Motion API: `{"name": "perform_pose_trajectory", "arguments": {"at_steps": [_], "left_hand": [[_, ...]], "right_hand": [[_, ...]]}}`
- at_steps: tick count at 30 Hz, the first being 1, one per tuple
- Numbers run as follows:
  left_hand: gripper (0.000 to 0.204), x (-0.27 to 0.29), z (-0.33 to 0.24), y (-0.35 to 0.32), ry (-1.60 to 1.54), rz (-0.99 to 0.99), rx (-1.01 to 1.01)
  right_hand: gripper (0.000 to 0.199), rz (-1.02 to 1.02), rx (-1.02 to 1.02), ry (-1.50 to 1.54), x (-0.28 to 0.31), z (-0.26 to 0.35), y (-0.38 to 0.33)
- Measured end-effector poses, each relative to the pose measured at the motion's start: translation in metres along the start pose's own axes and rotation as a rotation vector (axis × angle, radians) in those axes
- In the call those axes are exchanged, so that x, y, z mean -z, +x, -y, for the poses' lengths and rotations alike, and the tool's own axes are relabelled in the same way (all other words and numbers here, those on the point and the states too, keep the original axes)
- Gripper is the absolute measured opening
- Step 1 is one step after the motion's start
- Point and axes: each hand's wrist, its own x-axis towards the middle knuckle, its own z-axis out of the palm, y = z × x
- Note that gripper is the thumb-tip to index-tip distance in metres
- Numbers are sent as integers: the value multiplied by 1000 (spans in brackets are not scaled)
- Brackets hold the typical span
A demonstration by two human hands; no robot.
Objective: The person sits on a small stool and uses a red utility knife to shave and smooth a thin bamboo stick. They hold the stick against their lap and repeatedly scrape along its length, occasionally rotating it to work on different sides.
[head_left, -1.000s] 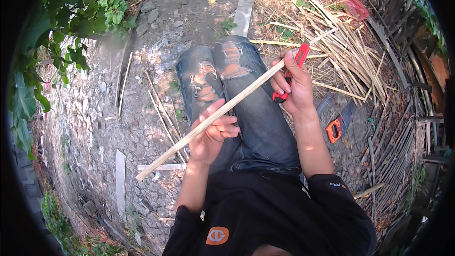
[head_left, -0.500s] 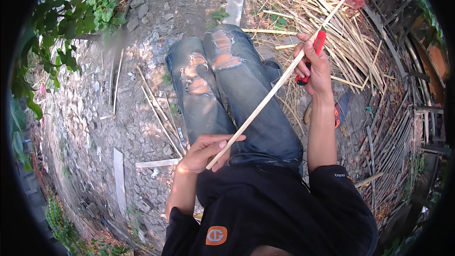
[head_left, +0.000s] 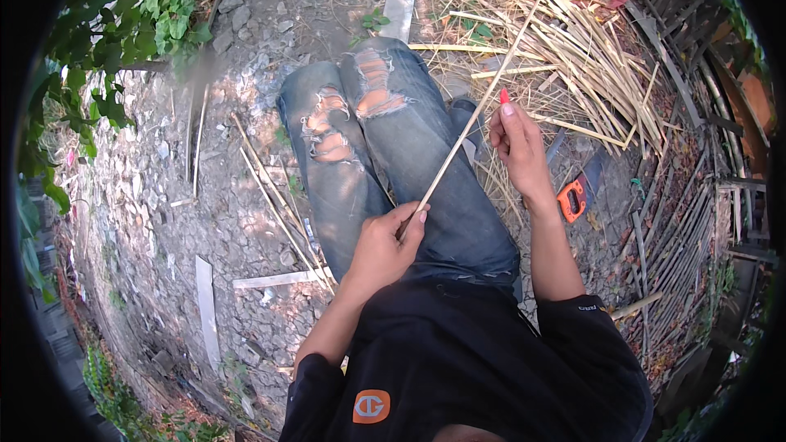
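Observation:
I sit with my legs in torn blue jeans (head_left: 426, 155) stretched out in front of me. My left hand (head_left: 386, 244) pinches the near end of a long thin bamboo strip (head_left: 479, 110), which runs up and away over my right thigh toward the pile ahead. My right hand (head_left: 517, 147) is closed round a red-handled knife (head_left: 503, 96); only the red end shows above the fingers. That hand sits just right of the strip's middle. I cannot tell whether the blade touches the strip.
A heap of split bamboo strips (head_left: 585, 57) lies ahead right. An orange-handled saw (head_left: 573, 199) rests on the ground by my right arm. Woven bamboo fencing (head_left: 696, 221) lines the right. Loose strips (head_left: 274, 196) lie left of my legs; leafy branches (head_left: 123, 33) hang at left.
The strip has swung from lying across my lap to pointing away from me. My left hand slid to its near end, close to my body. My right hand came lower.

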Motion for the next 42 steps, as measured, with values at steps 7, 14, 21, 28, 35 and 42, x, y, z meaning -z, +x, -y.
{"name": "perform_pose_trajectory", "arguments": {"at_steps": [7, 14, 21, 28, 35, 42], "left_hand": [[21, -8, -7, 20, 167, -50, -37], [26, -14, -10, 23, 319, -83, -42], [26, -18, -3, 18, 484, -121, -138], [24, 7, 3, -4, 637, -68, -232], [23, 50, 12, -74, 675, -78, -217], [18, 104, 29, -139, 635, 119, -184]], "right_hand": [[49, 311, 141, -668, -14, -3, -65], [49, 332, 186, -675, -23, -6, -70], [47, 253, 181, -724, -33, -7, -76], [45, 145, 288, -755, -47, -17, -84], [51, 77, 244, -786, -40, -25, -64], [73, -626, 16, -678, 141, -104, 44]]}}
